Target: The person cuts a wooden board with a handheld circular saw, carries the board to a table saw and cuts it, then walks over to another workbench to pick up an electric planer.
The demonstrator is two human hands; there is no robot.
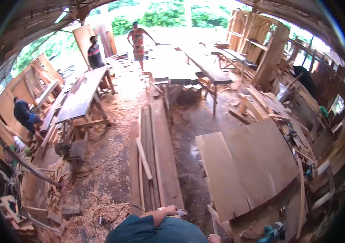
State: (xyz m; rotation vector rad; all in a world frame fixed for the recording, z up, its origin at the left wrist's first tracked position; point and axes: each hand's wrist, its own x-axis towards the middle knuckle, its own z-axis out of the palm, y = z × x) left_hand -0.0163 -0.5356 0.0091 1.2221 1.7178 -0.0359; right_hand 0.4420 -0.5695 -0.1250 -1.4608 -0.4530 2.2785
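Observation:
My left hand [170, 210] is bent across the front of my teal shirt, low in the view, with its fingers curled in. Right beside it is a small pale object [183, 212], too blurred to name; I cannot tell whether the hand holds it. At the bottom edge, my right hand [214, 238] shows only in part, low beside my body, and its fingers are not clear. Large brown wooden panels [253, 166] lie to the right of my hands. Long boards [162, 158] stretch along the floor ahead of me.
A teal power tool [275, 231] is at lower right. Shavings [99, 198] cover the floor at left. A long workbench [84, 95] stands left, another bench [204, 67] ahead. One person [138, 40] stands at the back, another [95, 54] nearby, a third [24, 115] bends at left.

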